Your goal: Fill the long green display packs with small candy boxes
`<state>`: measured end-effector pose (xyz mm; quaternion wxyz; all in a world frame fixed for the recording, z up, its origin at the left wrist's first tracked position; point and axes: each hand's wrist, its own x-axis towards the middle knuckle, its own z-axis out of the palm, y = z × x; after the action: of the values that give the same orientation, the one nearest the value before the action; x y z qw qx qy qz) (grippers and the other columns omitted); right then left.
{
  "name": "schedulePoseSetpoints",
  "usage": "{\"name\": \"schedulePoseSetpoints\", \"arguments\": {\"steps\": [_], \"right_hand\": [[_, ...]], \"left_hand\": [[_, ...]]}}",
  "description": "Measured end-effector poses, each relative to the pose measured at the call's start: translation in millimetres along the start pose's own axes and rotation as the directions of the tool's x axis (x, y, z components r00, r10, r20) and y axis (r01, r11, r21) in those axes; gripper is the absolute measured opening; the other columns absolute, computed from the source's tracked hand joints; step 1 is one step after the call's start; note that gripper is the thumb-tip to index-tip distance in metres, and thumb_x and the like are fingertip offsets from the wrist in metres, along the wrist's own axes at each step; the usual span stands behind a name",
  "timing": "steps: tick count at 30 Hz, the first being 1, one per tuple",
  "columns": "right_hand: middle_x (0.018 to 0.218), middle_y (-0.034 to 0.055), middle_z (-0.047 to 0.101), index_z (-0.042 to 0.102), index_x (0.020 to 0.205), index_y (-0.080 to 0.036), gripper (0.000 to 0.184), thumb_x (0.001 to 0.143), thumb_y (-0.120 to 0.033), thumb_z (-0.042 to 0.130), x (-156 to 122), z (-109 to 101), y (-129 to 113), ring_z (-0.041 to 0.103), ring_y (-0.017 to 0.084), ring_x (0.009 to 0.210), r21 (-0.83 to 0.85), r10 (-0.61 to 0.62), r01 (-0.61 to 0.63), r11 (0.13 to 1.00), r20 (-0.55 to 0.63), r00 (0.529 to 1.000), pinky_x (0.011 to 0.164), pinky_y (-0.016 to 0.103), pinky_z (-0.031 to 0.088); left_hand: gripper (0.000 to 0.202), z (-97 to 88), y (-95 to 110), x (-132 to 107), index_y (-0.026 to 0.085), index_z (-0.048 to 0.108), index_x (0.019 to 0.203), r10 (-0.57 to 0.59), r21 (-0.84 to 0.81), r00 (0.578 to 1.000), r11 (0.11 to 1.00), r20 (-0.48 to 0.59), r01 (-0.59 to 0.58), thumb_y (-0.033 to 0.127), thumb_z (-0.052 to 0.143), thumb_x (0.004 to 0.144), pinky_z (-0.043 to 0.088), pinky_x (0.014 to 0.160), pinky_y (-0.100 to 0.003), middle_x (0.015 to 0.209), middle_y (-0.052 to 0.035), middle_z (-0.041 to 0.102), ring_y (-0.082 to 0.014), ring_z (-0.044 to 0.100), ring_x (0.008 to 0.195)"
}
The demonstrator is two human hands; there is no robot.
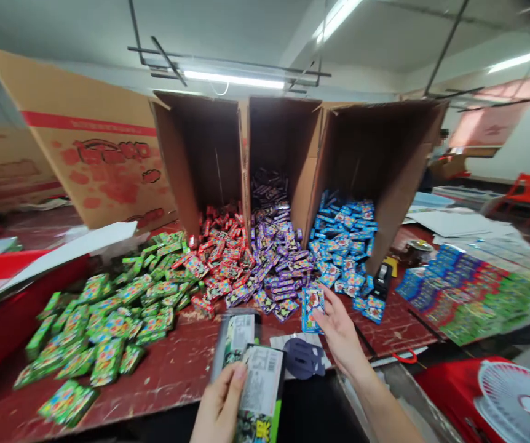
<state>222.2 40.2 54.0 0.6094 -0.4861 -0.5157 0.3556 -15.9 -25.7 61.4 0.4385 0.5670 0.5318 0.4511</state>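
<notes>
My left hand (222, 400) is closed around a flat printed packet (260, 387), black and green with a white label and a barcode. A second similar packet (241, 335) shows just beyond it; whether the hand holds that one too I cannot tell. My right hand (339, 329) pinches a small blue packet (313, 309) between thumb and fingers, in front of a heap of blue packets (345, 246). A dark round object (302, 357) lies on a pale sheet between the hands. Purple packets (278, 258) spread across the table beyond them.
Three cardboard boxes (245, 172) on their sides open toward me. Red packets (223, 252) and green packets (108, 314) lie to the left. At right are a black stapler-like tool (383, 280), rows of coloured packs (468, 289) and a white fan (521, 400).
</notes>
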Motion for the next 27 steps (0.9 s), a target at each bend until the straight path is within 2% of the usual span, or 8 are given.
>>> {"name": "schedulePoseSetpoints", "arguments": {"steps": [4,10,13,16,19,21,24,27], "right_hand": [[0.114,0.0063,0.06,0.04,0.13,-0.029,0.058,0.078,-0.035,0.065,-20,47,-41,0.058,0.019,0.1,0.392,-0.121,0.05,0.919,0.158,0.98,0.085,0.033,0.048],[0.098,0.0071,0.064,0.066,0.107,-0.022,0.03,0.08,-0.035,0.063,-18,31,-41,0.059,0.02,0.092,0.057,-0.059,0.033,0.998,0.542,0.838,0.083,0.032,0.046],[0.089,0.0069,0.06,0.072,0.09,-0.02,0.019,0.08,-0.034,0.063,-22,24,-50,0.057,0.018,0.083,-0.049,-0.1,0.161,0.986,0.599,0.795,0.077,0.031,0.046],[0.109,0.0089,0.054,0.071,0.077,-0.019,0.016,0.079,-0.033,0.063,-31,31,-58,0.052,0.021,0.102,-0.112,-0.139,0.254,0.961,0.597,0.79,0.091,0.035,0.039],[0.118,0.0077,0.052,0.07,0.075,-0.019,0.015,0.077,-0.034,0.065,-27,44,-46,0.049,0.021,0.109,-0.083,-0.147,0.275,0.958,0.68,0.718,0.095,0.034,0.036],[0.111,0.0073,0.057,0.068,0.073,-0.02,0.018,0.081,-0.033,0.059,-8,49,-23,0.054,0.019,0.101,-0.125,-0.146,0.278,0.952,0.613,0.776,0.09,0.032,0.041],[0.103,0.0105,0.059,0.066,0.077,-0.019,0.014,0.081,-0.024,0.053,35,48,19,0.051,0.024,0.103,-0.322,-0.154,0.241,0.916,0.274,0.949,0.093,0.04,0.038],[0.103,0.0141,0.058,0.064,0.077,-0.018,0.009,0.068,-0.018,0.063,74,44,50,0.044,0.032,0.11,-0.359,-0.153,0.209,0.909,0.179,0.972,0.097,0.051,0.028]], "left_hand": [[0.045,4.6,11,-7,0.017,0.069,0.083,-0.002,-0.06,0.997,0.998,0.08,0.007,0.057,0.048,0.08,0.044,0.06,-0.023,0.066,-0.0019,0.062,-0.0188,0.054,0.064],[0.043,3.2,4,-14,0.016,0.068,0.082,0.008,-0.088,0.996,0.996,0.092,0.0,0.054,0.049,0.081,0.04,0.056,-0.023,0.065,-0.0025,0.058,-0.0173,0.049,0.061],[0.042,6.2,0,-13,0.015,0.068,0.083,0.019,-0.088,0.995,0.996,0.101,-0.01,0.053,0.049,0.081,0.04,0.059,-0.023,0.068,-0.0032,0.058,-0.0176,0.049,0.064],[0.041,6.9,-1,-11,0.016,0.067,0.085,-0.025,-0.158,0.992,0.986,0.122,0.045,0.053,0.051,0.08,0.041,0.061,-0.024,0.068,-0.0029,0.06,-0.0182,0.05,0.065],[0.04,4.1,0,-10,0.017,0.067,0.084,-0.067,-0.253,0.994,0.964,0.082,0.086,0.055,0.055,0.077,0.042,0.059,-0.023,0.066,-0.0018,0.062,-0.0182,0.052,0.063],[0.039,1.4,2,-9,0.018,0.067,0.083,-0.1,-0.311,0.995,0.946,-0.007,0.093,0.055,0.059,0.073,0.044,0.061,-0.023,0.067,-0.0014,0.065,-0.0184,0.054,0.063],[0.038,-2.9,3,-8,0.018,0.068,0.08,-0.156,-0.364,0.983,0.924,-0.091,0.113,0.054,0.064,0.068,0.044,0.061,-0.022,0.069,-0.001,0.067,-0.0177,0.056,0.064],[0.039,-7.3,-1,-7,0.018,0.068,0.078,-0.185,-0.392,0.978,0.91,-0.093,0.135,0.055,0.067,0.065,0.043,0.054,-0.021,0.069,-0.0013,0.069,-0.0175,0.057,0.063]]}}
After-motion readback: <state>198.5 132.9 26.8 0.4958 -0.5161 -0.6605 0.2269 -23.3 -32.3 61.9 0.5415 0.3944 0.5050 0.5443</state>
